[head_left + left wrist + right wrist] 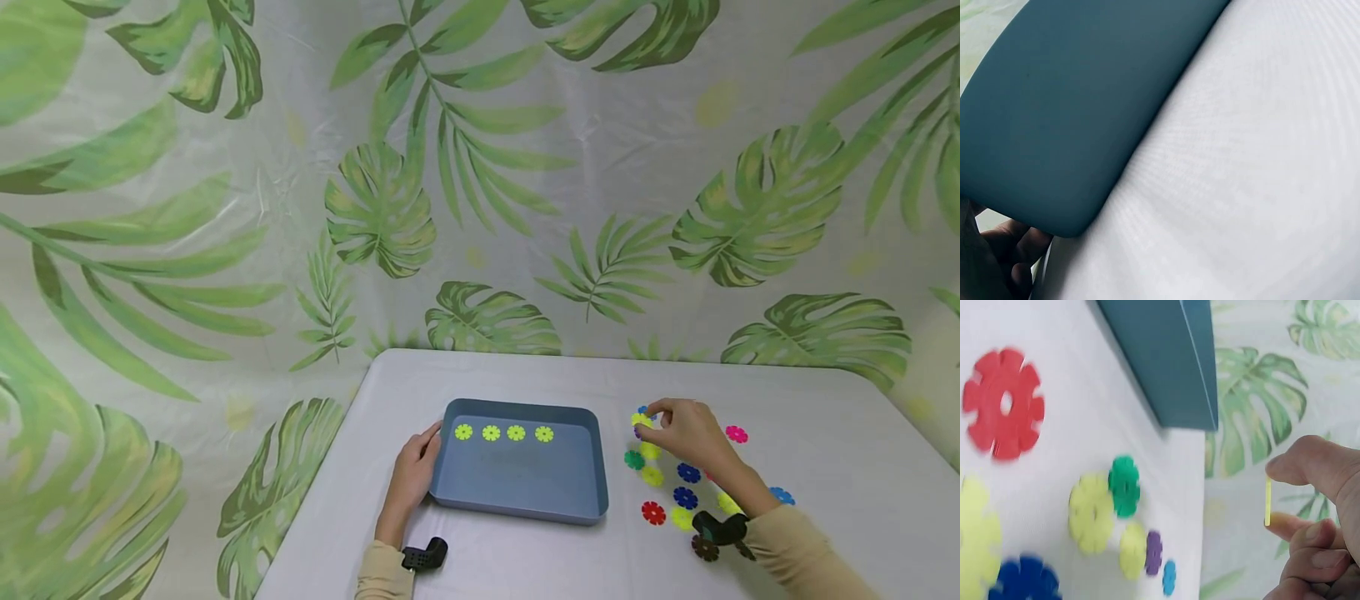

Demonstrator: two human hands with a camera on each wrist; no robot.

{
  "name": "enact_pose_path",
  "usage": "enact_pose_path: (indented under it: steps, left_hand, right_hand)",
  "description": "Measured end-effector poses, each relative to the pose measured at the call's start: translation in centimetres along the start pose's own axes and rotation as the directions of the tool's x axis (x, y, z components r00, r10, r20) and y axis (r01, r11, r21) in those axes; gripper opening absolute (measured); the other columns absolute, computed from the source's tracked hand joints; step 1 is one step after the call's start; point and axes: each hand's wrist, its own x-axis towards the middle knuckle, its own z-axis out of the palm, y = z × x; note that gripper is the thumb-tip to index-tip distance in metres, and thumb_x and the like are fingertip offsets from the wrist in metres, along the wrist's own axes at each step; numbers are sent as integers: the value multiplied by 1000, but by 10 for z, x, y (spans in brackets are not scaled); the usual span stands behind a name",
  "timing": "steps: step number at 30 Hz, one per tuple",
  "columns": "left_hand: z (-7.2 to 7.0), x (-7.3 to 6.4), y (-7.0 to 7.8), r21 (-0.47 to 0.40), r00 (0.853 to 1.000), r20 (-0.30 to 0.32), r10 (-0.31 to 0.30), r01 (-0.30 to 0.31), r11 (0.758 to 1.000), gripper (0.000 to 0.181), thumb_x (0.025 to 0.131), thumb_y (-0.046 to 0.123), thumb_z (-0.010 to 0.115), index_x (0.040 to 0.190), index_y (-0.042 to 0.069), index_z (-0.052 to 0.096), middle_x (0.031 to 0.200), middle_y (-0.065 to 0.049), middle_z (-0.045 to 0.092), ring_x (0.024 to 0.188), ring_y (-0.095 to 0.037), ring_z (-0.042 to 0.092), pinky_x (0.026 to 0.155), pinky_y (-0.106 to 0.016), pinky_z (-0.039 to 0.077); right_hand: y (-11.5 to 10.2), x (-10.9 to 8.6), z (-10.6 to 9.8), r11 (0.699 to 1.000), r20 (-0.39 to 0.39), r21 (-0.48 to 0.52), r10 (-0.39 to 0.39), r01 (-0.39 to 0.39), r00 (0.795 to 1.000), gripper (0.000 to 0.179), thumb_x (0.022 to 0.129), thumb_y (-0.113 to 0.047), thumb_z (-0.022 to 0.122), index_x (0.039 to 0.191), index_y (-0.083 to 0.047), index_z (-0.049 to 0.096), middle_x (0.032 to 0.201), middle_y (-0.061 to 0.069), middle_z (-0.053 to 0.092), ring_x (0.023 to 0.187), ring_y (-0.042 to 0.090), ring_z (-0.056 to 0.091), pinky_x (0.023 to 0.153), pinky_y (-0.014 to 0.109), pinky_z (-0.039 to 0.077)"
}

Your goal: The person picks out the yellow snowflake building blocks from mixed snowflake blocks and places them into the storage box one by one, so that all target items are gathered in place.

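Observation:
A blue-grey rectangular tray (517,475) lies on the table, with a row of several yellow snowflake discs (516,433) along the far part of its floor. My left hand (412,475) holds the tray at its left side; in the left wrist view the fingers (1019,244) bend against the tray's outer wall, and their contact is partly hidden. To the right of the tray, my right hand (690,429) pinches a yellow snowflake disc (1267,503) by its edges between thumb and index finger, raised above the table. The right wrist view shows this disc edge-on.
Loose snowflake discs lie right of the tray: red (653,512), green (634,460), dark blue (686,498), pink (737,434), light blue (782,496) and several yellow ones (652,477). A white cloth covers the table (525,554). Behind it hangs a leaf-patterned curtain (480,250).

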Motion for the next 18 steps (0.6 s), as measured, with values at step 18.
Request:
enact_pose_path:
  steps: [18]
  left_hand:
    - [-1,1,-2,2,1000,8,4,-4,1000,40,108,29,50,142,11,60,95,-4,61,81,-19,47,77,-38,40]
  right_hand:
    - [-62,23,44,994,133,-6,-104,106,986,27,81,-22,83,96,-1,76,59,-3,50,52,11,43,48,26,33]
